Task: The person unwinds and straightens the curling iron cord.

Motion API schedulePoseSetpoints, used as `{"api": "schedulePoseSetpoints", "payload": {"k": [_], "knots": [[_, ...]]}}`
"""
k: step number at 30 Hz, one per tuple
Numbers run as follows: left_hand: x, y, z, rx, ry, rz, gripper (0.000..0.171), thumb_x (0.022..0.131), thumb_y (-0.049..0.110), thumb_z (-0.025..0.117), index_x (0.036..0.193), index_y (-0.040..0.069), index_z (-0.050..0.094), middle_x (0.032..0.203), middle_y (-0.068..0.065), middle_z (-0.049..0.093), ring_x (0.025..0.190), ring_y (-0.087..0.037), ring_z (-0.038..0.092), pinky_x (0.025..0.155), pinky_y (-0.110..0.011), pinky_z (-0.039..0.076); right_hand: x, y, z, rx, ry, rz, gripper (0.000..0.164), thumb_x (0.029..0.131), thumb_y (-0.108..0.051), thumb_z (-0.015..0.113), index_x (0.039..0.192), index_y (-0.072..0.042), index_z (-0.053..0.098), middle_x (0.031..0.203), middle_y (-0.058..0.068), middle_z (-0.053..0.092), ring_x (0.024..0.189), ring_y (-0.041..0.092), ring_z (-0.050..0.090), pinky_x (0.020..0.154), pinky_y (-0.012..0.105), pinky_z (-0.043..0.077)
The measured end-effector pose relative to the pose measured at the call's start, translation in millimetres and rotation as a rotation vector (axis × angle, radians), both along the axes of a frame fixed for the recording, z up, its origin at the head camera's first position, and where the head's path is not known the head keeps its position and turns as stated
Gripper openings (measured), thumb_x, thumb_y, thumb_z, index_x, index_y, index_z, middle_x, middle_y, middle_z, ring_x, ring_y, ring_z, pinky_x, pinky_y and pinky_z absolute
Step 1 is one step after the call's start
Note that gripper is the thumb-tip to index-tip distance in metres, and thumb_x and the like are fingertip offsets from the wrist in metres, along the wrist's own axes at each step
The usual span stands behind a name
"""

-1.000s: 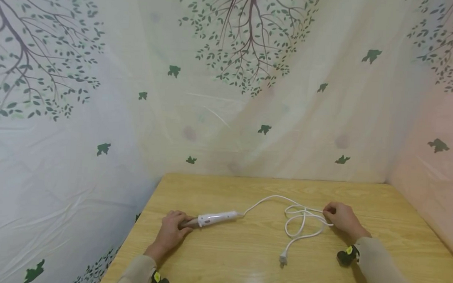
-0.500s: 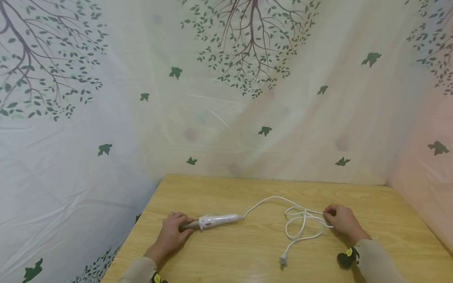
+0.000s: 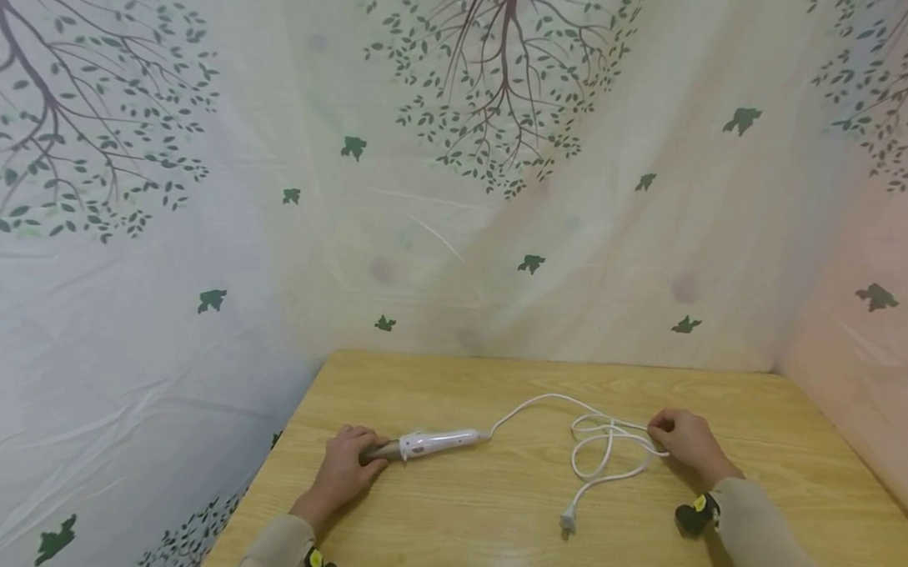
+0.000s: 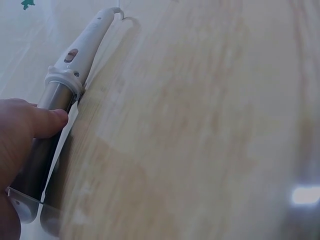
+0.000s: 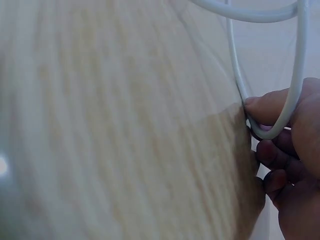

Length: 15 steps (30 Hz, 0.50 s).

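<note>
A curling iron point(image 3: 439, 441) with a white handle and a brownish metal barrel lies on the left half of the table. My left hand point(image 3: 345, 465) grips its barrel, the thumb along the near side; in the left wrist view the barrel point(image 4: 54, 97) runs under that thumb, and part of it is hidden by the hand. From the handle's end a white cord point(image 3: 551, 394) runs right into loose loops. At the far right of those loops my right hand point(image 3: 689, 442) pinches the cord point(image 5: 295, 70) between thumb and fingers. The plug point(image 3: 567, 519) lies toward the front of the table.
The wooden table point(image 3: 466, 376) has its left edge close to the left forearm. Behind it and on both sides hang pale curtains point(image 3: 454, 275) printed with trees and green birds. Each wrist wears a dark strapped device point(image 3: 694, 517).
The head view has shifted very slightly. Both hands, the curling iron and the cord stay where they were.
</note>
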<state>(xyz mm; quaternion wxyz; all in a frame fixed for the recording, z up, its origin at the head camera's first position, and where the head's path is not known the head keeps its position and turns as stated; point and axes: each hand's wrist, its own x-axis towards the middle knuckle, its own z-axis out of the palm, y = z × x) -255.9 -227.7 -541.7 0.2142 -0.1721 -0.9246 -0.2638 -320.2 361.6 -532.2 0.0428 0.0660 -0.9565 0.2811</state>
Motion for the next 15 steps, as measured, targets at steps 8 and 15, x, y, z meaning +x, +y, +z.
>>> {"api": "schedulePoseSetpoints", "payload": {"k": [8,15], "knots": [[1.4,1.7,3.1,-0.029,-0.055,0.022,0.035,0.074,0.022,0.085,0.107,0.021,0.072,0.103,0.007,0.068,0.097,-0.013,0.054,0.084,-0.040,0.038,-0.9,1.6,4.5,-0.028,-0.045,0.007,0.008,0.088,-0.013,0.069,0.089,-0.006,0.070,0.085,0.004,0.068,0.078,0.018,0.058,0.067,0.032,0.045],[4.5,2.9,5.1,-0.057,-0.078,0.033,0.039,0.074,0.027,0.085,0.109,0.018,0.071,0.105,0.004,0.068,0.099,-0.015,0.054,0.086,-0.042,0.039,1.3,0.5,5.2,-0.039,-0.080,0.007,0.009,0.089,-0.016,0.068,0.090,-0.007,0.070,0.087,0.004,0.067,0.079,0.018,0.057,0.068,0.031,0.045]]}}
